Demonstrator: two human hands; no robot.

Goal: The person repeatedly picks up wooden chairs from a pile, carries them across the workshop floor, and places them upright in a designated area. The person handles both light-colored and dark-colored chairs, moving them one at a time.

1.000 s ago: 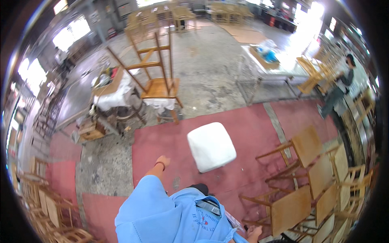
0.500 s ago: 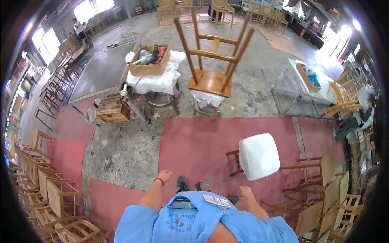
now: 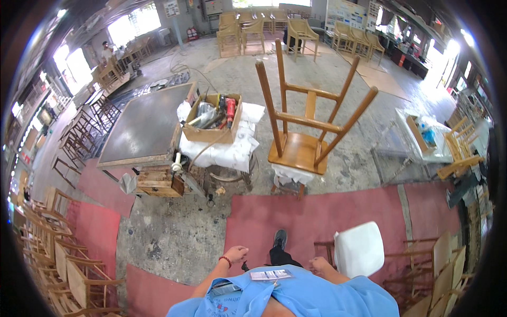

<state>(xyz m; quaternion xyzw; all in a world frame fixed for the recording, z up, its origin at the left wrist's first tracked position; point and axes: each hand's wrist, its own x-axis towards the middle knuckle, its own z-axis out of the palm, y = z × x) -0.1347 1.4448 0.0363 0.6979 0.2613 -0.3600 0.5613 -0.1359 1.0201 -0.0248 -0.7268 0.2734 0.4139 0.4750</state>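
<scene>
My left hand [image 3: 236, 254], with a red bead bracelet at the wrist, hangs in front of my body, loosely bent with nothing seen in it. On the other side my right hand [image 3: 320, 265] also hangs with slack fingers and no object visible. Nearest to it is a stool with a white padded seat [image 3: 360, 248], standing apart from the hand. Ahead, an upside-down wooden chair [image 3: 297, 151] rests seat-down on a low stand covered in white cloth [image 3: 289, 176], its legs pointing up. One dark shoe [image 3: 280, 239] shows between my hands.
A cardboard box of tools [image 3: 214, 117] sits on a white-covered stand beside a dark-topped table [image 3: 146, 124]. Below is a wooden crate [image 3: 158, 181]. Unfinished chair frames [image 3: 74, 272] crowd the left, more the right. Red matting [image 3: 317, 211] covers part of the floor. Another person [image 3: 107, 51] is far left.
My view has tilted up and I have stepped forward; the upside-down chair looks larger. The white-seated stool now sits lower in view, closer to my right side. Both hands remain without objects.
</scene>
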